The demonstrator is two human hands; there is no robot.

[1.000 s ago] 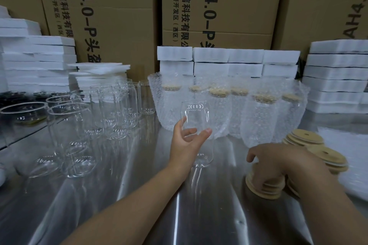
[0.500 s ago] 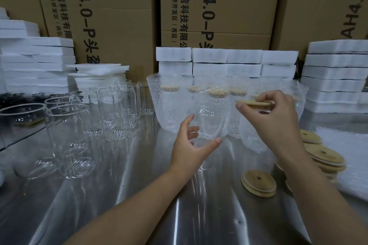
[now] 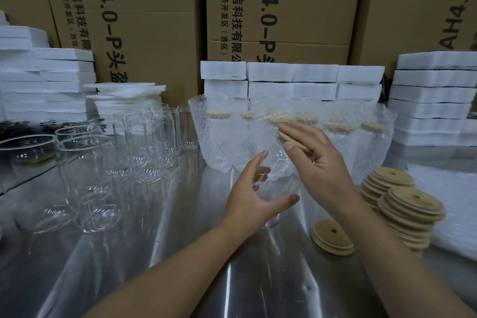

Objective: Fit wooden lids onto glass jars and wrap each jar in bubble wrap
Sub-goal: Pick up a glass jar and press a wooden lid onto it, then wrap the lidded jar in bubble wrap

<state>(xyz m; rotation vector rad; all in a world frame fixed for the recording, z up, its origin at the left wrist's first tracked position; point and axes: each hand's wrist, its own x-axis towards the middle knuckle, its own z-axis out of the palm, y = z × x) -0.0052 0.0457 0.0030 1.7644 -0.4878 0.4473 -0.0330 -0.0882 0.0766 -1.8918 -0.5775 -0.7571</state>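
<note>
Head view: the jar point(image 3: 280, 183) is at the middle of the steel table point(image 3: 180, 253); whether its base touches is unclear. Your left hand point(image 3: 254, 201) curls round its side, thumb in front, fingers behind. Just above the jar's mouth your right hand point(image 3: 322, 170) pinches a lid point(image 3: 293, 140) between thumb and fingers, tilted and not yet seated. You are on the lidding step. Next, level the lid and press it in squarely. Right of the jar lie spare lids point(image 3: 410, 210), behind it wrapped jars point(image 3: 219, 142), and left of it bare jars point(image 3: 144, 147).
</note>
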